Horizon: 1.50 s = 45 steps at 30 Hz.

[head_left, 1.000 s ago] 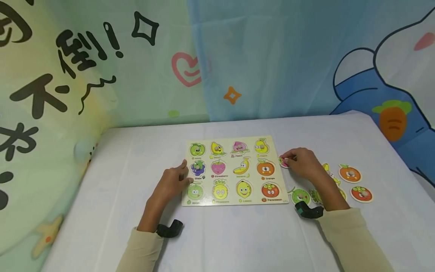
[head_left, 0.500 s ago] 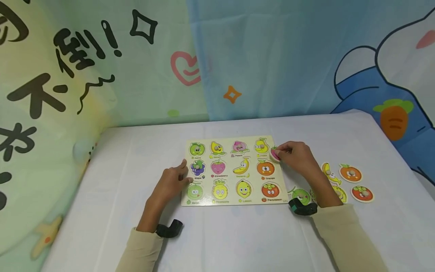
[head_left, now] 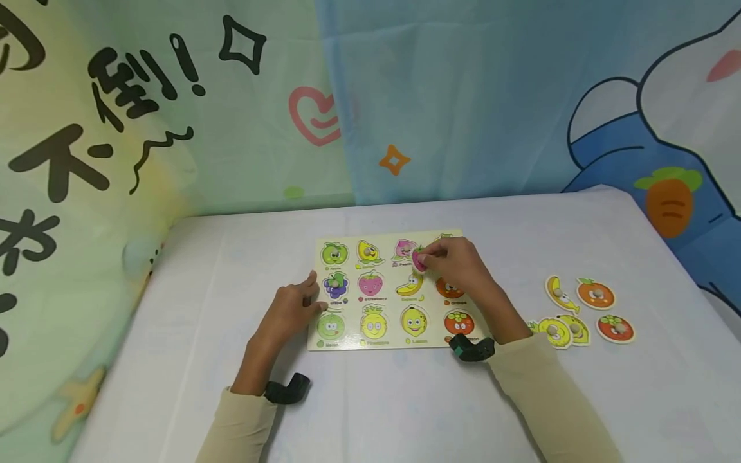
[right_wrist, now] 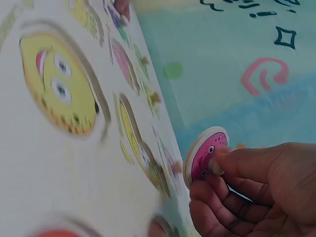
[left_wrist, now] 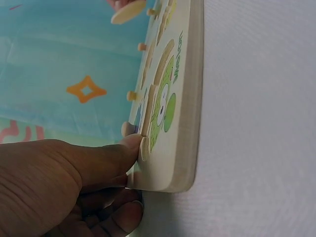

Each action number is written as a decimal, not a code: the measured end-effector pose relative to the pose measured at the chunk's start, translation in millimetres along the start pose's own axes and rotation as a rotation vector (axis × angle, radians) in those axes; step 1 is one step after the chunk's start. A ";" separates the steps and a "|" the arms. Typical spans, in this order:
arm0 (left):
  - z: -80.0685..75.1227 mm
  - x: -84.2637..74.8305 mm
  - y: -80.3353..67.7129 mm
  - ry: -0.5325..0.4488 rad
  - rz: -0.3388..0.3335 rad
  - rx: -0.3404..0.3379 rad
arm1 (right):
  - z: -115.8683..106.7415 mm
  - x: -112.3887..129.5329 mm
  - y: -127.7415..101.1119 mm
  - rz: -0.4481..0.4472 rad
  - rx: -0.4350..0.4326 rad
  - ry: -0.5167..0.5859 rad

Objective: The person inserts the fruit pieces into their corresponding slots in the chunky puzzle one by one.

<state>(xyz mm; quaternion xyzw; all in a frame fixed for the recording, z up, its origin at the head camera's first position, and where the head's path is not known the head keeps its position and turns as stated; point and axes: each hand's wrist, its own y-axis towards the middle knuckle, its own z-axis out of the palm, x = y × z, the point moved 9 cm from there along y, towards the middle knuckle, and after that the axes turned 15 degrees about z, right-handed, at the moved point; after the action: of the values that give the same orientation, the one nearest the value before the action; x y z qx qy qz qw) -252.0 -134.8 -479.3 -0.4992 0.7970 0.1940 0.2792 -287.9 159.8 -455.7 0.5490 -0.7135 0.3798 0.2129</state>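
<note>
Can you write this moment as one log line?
right grip: holds strawberry above board | left grip: touches board's left edge | loose pieces: on table, right of board

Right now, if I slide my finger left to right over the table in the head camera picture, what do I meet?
Left hand, purple grapes, strawberry picture, pink piece, right hand pinching that piece, loose banana piece, loose round red piece.
</note>
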 end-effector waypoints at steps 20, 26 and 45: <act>-1.5 0.6 -0.9 0.004 0.009 -0.007 | 58.2 29.4 0.9 -0.057 0.119 0.055; -2.1 1.0 -1.3 0.003 0.004 -0.004 | 74.2 37.0 -2.4 -0.074 0.184 0.028; -1.1 4.7 0.3 -0.014 -0.017 0.000 | 93.7 52.3 -2.6 -0.109 0.133 -0.165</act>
<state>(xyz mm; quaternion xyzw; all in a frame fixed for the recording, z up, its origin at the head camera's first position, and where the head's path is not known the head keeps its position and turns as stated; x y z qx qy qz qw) -254.2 -138.6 -481.5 -0.5045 0.7907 0.1952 0.2866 -290.9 54.3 -475.4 0.6292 -0.6709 0.3678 0.1367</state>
